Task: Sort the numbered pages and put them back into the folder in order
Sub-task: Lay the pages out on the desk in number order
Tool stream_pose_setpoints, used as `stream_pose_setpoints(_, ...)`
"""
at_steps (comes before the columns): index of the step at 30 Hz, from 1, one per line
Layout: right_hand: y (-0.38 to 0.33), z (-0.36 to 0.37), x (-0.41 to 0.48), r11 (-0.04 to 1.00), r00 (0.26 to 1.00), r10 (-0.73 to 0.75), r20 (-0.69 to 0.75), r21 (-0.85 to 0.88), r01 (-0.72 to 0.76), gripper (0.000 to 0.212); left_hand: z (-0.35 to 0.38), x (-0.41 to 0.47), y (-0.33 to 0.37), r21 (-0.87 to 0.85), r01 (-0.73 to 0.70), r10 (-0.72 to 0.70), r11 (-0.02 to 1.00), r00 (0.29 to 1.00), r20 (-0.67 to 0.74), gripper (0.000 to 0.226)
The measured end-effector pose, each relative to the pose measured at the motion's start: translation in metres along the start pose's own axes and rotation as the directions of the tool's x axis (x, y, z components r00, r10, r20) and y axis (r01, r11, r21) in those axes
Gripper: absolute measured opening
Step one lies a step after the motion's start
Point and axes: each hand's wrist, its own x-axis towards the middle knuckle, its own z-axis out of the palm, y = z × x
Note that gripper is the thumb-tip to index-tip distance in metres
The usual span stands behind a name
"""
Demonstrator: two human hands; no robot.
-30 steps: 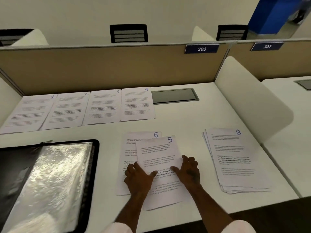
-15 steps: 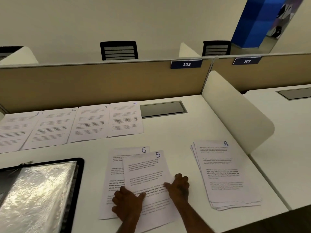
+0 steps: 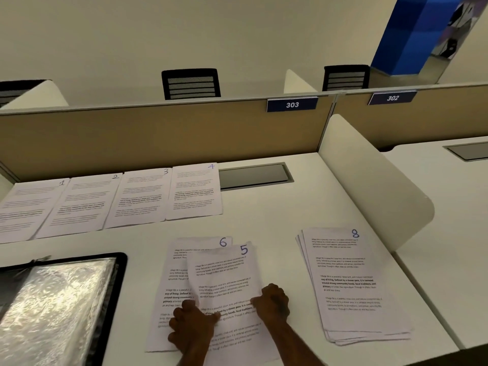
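Compared with half a second ago, both hands have closed on page 5 point(image 3: 227, 281): the flat palms that pressed the sheet down are now curled, and the page's upper part bows up off the desk point(image 3: 277, 220) instead of lying flat. The left hand point(image 3: 191, 328) has drawn into a loose fist at the sheet's left edge, thumb on top of the paper and the fingers point(image 3: 182, 336) bent over or under the edge; how many go beneath cannot be told. The right hand point(image 3: 273, 303) pinches the right edge, knuckles raised, fingers wrapped round the margin.

Page 5 thus sits between the two hands, its lower half running toward the desk's near edge between the forearms. It overlaps page 6 point(image 3: 179, 273), which lies flat beneath and to the left. Pages 1 to 4 point(image 3: 111, 202) stay in a row along the back partition. A stack topped by page 8 point(image 3: 348, 283) lies well to the right. The open folder point(image 3: 52, 313), with its shiny plastic sleeve, rests at the left, apart from both hands.
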Motion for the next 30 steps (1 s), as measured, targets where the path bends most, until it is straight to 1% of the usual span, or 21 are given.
stream_pose_setpoints(2,0.001,0.0,0.0,1.0,1.0,-0.009,0.003,-0.004,0.009,0.049,0.002,0.0,-0.001,-0.045,-0.008,0.008,0.999,1.0,0.003,0.082)
stream_pose_setpoints(4,0.002,-0.002,0.0,1.0,1.0,-0.016,0.003,0.017,0.016,0.043,0.004,0.0,-0.003,-0.18,-0.019,0.023,0.983,1.0,0.02,0.078)
stream_pose_setpoints(6,0.004,-0.005,0.0,0.998,1.0,-0.02,0.015,0.053,0.02,0.037,0.004,0.002,-0.006,-0.319,-0.023,0.032,0.948,0.999,0.022,0.07)
stream_pose_setpoints(10,0.004,-0.016,0.001,0.985,0.998,-0.044,0.051,0.168,0.035,0.017,-0.004,0.004,-0.004,-0.414,-0.033,0.039,0.91,0.999,0.007,0.046)
stream_pose_setpoints(12,0.005,-0.024,0.007,0.975,0.995,-0.079,0.055,0.21,0.066,0.02,-0.009,0.004,-0.001,-0.469,-0.055,0.061,0.881,0.998,-0.002,0.041)
stream_pose_setpoints(14,0.002,-0.037,0.012,0.962,0.991,-0.128,0.034,0.247,0.116,0.029,-0.019,0.005,0.004,-0.516,-0.096,0.097,0.851,0.995,-0.025,0.039)
stream_pose_setpoints(16,-0.006,-0.054,0.014,0.948,0.987,-0.162,0.015,0.278,0.152,0.035,-0.031,0.008,0.012,-0.541,-0.154,0.152,0.827,0.987,-0.05,0.036)
stream_pose_setpoints(21,-0.032,-0.092,0.026,0.926,0.979,-0.202,-0.027,0.32,0.2,0.035,-0.058,0.032,0.045,-0.548,-0.272,0.281,0.791,0.957,-0.07,0.03)
stream_pose_setpoints(25,-0.053,-0.115,0.043,0.914,0.981,-0.181,-0.069,0.356,0.194,0.033,-0.078,0.059,0.079,-0.553,-0.316,0.358,0.771,0.933,-0.033,0.013)
stream_pose_setpoints(30,-0.073,-0.143,0.076,0.905,0.977,-0.172,-0.127,0.372,0.207,0.034,-0.089,0.092,0.122,-0.554,-0.333,0.424,0.763,0.905,0.04,0.011)
